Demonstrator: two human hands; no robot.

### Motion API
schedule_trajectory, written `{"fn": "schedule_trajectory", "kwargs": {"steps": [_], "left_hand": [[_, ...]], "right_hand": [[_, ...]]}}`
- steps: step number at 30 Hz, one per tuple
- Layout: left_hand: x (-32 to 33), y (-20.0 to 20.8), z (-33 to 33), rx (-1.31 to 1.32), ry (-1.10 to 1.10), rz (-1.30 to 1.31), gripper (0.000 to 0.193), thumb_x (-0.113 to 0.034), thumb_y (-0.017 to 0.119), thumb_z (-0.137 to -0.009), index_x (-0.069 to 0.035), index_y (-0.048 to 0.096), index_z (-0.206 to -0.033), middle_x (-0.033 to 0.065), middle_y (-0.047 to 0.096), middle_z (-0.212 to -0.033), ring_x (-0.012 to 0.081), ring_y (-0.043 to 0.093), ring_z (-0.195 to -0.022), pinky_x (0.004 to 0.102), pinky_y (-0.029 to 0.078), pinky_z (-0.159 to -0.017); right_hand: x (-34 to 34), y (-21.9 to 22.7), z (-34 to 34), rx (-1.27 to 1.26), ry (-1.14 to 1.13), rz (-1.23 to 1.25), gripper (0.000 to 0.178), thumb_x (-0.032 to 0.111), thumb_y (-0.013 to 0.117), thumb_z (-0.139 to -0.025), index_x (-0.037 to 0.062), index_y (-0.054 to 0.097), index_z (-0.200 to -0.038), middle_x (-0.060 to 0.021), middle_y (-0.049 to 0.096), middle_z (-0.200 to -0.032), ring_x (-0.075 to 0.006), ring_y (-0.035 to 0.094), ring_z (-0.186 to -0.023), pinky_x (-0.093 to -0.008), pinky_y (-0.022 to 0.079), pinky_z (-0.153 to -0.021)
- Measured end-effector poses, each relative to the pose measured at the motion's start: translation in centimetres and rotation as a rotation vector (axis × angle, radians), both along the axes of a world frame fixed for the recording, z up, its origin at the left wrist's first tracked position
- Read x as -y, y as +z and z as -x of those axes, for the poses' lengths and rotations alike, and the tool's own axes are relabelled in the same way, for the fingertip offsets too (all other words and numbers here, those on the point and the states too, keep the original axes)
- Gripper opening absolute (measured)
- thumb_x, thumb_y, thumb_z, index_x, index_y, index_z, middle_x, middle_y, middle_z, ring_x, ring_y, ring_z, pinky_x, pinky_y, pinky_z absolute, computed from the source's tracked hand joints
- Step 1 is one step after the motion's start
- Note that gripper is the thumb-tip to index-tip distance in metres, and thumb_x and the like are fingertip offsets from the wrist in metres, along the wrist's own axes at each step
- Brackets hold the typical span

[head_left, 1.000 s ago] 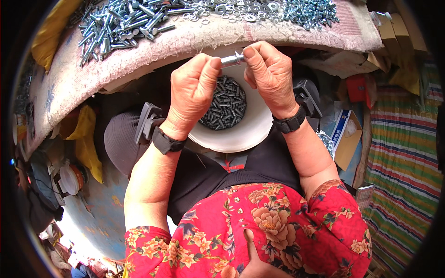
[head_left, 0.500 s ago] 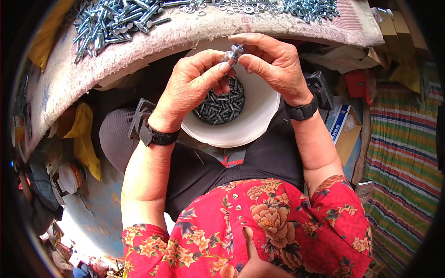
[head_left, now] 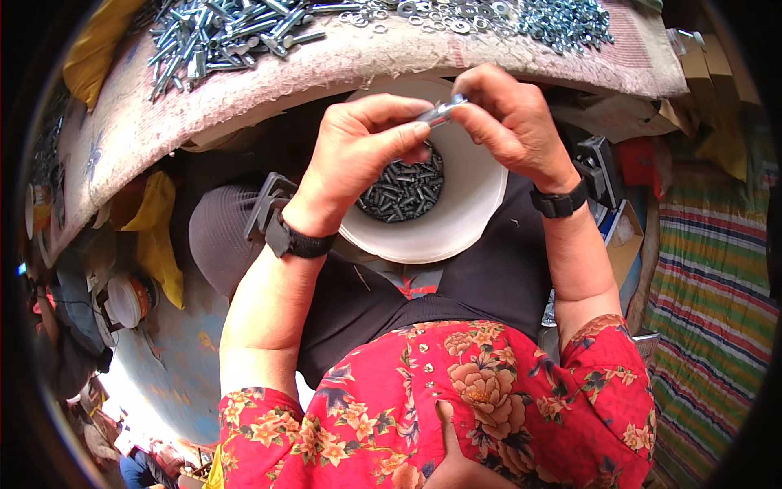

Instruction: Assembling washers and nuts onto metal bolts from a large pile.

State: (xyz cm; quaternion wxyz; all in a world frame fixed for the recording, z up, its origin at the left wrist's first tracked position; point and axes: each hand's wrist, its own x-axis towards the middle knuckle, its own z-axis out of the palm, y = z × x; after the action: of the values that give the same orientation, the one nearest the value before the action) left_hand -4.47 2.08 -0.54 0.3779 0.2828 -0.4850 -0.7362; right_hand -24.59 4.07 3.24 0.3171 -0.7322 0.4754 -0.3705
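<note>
A small silvery bolt (head_left: 441,112) is being pinched between the left hand (head_left: 358,159) and the right hand (head_left: 509,122), the fingertips of both being closed on it from opposite ends. Whether a nut or washer is being turned onto it cannot be told; the piece is mostly covered by the fingers. The bolt is being held directly above a white bucket (head_left: 472,204), which is being kept on the lap, close under the hands, probably so that a finished or dropped piece falls straight in. A heap of dark bolts (head_left: 399,194) is lying at the bucket's bottom.

Both wrists are being worn with black bands (head_left: 300,241), and a small black device is being carried on the left one. The forearms are being kept bent inward, so the work is being done near the body and just short of the table edge.

Beyond the hands, a cloth-covered table (head_left: 269,85) is being used as a store: long silvery bolts (head_left: 220,33) are piled at its left, washers (head_left: 432,15) are spread at the middle, and small nuts (head_left: 562,23) are heaped at the right. The supplies appear to be sorted by kind and laid within easy reach. A striped mat (head_left: 717,277) is lying at the right.
</note>
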Motion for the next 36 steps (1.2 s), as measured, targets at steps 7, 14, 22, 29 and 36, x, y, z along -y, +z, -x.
{"fn": "schedule_trajectory", "kwargs": {"steps": [7,14,22,29,36], "left_hand": [[0.3,0.0,-0.7,-0.051,-0.016,-0.243,0.023,-0.017,0.062,-0.086,0.002,0.061,-0.099,0.0105,0.065,-0.076,0.0130,0.060,-0.055,0.0201,0.048,-0.049],[-0.2,0.6,-0.3,0.063,-0.091,-0.290,0.038,-0.036,0.052,-0.092,-0.002,0.060,-0.076,0.0027,0.055,-0.057,0.0077,0.047,-0.042,0.0176,0.033,-0.038],[-0.4,0.0,0.8,0.133,-0.030,-0.269,0.050,-0.047,0.048,-0.091,-0.003,0.058,-0.069,0.0001,0.049,-0.053,0.0064,0.041,-0.043,0.0196,0.028,-0.040],[-0.2,-0.3,0.7,-0.055,-0.020,-0.403,0.040,-0.035,0.049,-0.092,-0.008,0.049,-0.062,-0.0021,0.041,-0.053,0.0065,0.034,-0.045,0.0208,0.025,-0.041],[-0.3,-0.4,1.5,-0.041,0.165,-0.299,0.037,-0.030,0.054,-0.090,-0.008,0.048,-0.061,-0.0026,0.039,-0.053,0.0072,0.034,-0.046,0.0236,0.026,-0.042]], "right_hand": [[-1.0,-2.1,-1.1,0.333,-0.120,-0.013,0.022,0.020,0.064,-0.086,0.0021,0.053,-0.090,0.0027,0.050,-0.061,-0.0022,0.043,-0.053,-0.0184,0.035,-0.047],[-1.3,-3.2,-1.1,0.083,-0.160,0.361,0.026,0.022,0.064,-0.085,0.0012,0.050,-0.091,-0.0054,0.056,-0.065,-0.0124,0.054,-0.053,-0.0228,0.043,-0.050],[-1.8,-5.2,-1.6,0.278,-0.092,0.397,0.029,0.022,0.060,-0.088,0.0000,0.043,-0.096,-0.0130,0.058,-0.082,-0.0140,0.055,-0.061,-0.0250,0.047,-0.058],[-1.6,-5.1,-1.6,0.069,-0.060,0.404,0.029,0.026,0.059,-0.088,0.0016,0.045,-0.094,-0.0105,0.058,-0.077,-0.0161,0.053,-0.056,-0.0272,0.044,-0.052],[-1.6,-5.8,-2.1,-0.009,-0.173,0.398,0.029,0.030,0.051,-0.092,0.0019,0.048,-0.088,-0.0068,0.053,-0.068,-0.0162,0.050,-0.053,-0.0268,0.041,-0.049]]}}
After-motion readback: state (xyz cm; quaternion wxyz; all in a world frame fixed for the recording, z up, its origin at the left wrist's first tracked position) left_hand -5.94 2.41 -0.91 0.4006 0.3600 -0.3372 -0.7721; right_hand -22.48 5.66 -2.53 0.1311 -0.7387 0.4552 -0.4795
